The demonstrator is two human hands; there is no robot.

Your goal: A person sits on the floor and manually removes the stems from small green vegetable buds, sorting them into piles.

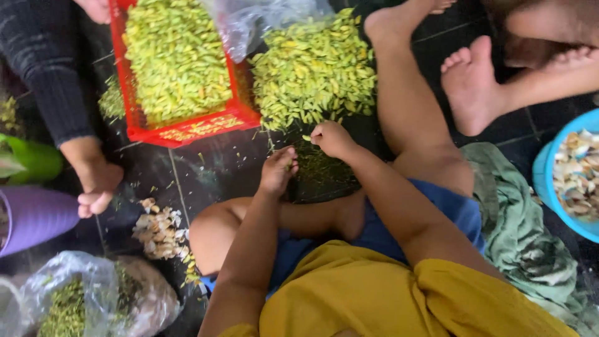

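Far left: co-worker's hand (93, 187) rests on dark floor (212, 168), near purple tub (31, 218). Red crate (187, 128) heaped with yellow-green buds. Small pale heap of peeled pieces (161, 232) beside my knee. My left hand (277, 170) fingers curled in, pinching something small; I cannot tell what. My right hand (331, 138) closed on single yellow-green bud (306, 137) at near edge of loose bud pile (315, 68) on floor. Far right: blue tub (541, 171) of pale scraps.

Bud pile (315, 68) on floor ahead; crate (187, 128) left of it; tub (546, 168) far right.
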